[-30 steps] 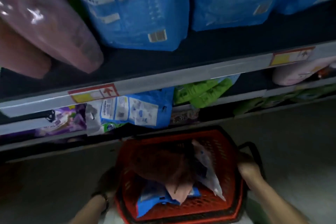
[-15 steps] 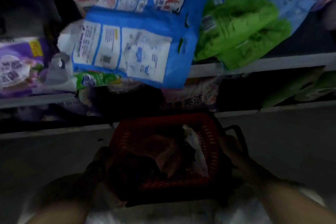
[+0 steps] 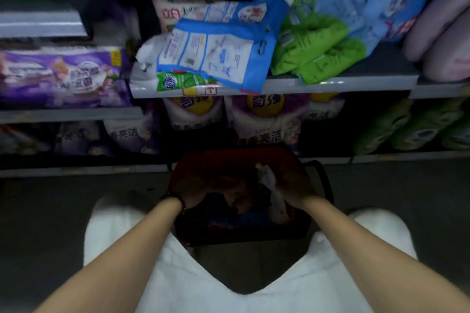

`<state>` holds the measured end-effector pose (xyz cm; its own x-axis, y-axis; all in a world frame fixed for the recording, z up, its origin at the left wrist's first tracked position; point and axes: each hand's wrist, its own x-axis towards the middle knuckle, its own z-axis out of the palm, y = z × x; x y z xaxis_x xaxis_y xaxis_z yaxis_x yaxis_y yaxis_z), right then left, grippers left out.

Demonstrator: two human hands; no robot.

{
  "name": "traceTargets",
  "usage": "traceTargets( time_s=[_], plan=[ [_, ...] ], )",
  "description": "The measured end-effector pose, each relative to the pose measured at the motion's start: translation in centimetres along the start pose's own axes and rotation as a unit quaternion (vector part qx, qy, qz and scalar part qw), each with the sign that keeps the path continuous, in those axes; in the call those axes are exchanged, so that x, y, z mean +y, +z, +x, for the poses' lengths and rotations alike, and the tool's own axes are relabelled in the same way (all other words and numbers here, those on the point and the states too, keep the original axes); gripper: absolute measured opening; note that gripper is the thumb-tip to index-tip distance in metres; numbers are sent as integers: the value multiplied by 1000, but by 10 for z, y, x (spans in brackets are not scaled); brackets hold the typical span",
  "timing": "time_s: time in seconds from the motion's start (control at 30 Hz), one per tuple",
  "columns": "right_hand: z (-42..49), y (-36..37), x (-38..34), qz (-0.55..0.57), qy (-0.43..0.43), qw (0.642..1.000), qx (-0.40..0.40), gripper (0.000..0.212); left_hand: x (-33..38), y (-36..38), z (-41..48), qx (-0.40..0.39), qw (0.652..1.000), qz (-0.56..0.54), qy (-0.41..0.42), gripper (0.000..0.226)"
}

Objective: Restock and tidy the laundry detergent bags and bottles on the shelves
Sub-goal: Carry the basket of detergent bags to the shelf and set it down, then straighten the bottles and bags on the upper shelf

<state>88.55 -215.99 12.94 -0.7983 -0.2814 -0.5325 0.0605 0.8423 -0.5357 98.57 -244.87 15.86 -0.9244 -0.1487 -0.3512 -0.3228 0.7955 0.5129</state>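
A red basket (image 3: pixel 230 157) sits on the floor in front of me, between my knees. It holds a brownish bag (image 3: pixel 239 195), a white pouch (image 3: pixel 270 187) and something blue underneath. My left hand (image 3: pixel 197 192) and my right hand (image 3: pixel 292 185) both reach into the basket, over these packs. It is too dark to see whether either hand grips anything. On the shelf above, a blue-and-white detergent bag (image 3: pixel 216 58) lies flat and overhangs the shelf edge (image 3: pixel 330 82). Crumpled green bags (image 3: pixel 318 43) lie to its right.
Purple bags (image 3: pixel 63 76) lie on the left shelf. Purple-and-white bags (image 3: pixel 264 119) stand on the bottom shelf, with green bags (image 3: pixel 407 127) to their right. Pink bottles (image 3: pixel 442 33) lie at the far right. The basket's black handle (image 3: pixel 324 180) hangs to its right. Grey floor surrounds me.
The view has dropped from the upper shelves to the lower ones. My hands have left the sides of the basket and moved inside it, and the basket now rests on the floor.
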Motion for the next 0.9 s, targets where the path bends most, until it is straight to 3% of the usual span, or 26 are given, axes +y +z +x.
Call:
traceTargets(
  time_s=[0.07, 0.13, 0.3, 0.43, 0.53, 0.7, 0.9],
  plan=[
    [-12, -6, -22, -67, -63, 995, -36, 43, 1, 3, -6, -44, 996, 71, 14, 51],
    [-28, -16, -49, -110, -97, 989, -35, 35, 14, -9, -13, -39, 997, 64, 6, 44],
    [-82, -68, -126, -126, -258, 954, 82, 26, 77, -86, -56, 85, 992, 57, 77, 28],
    [-115, -127, -193, -121, -339, 919, 163, 44, 109, -159, -80, 179, 980, 22, 84, 23],
    [-137, -174, -251, -123, -374, 899, 191, 36, 134, -217, -93, 256, 961, 31, 100, 35],
    [-154, -240, -339, -126, -421, 869, 227, 30, 167, -317, -106, 348, 929, 45, 115, 30],
    [-149, -287, -421, -142, -435, 844, 280, 23, 174, -425, -78, 379, 918, 94, 71, 39]
  ],
)
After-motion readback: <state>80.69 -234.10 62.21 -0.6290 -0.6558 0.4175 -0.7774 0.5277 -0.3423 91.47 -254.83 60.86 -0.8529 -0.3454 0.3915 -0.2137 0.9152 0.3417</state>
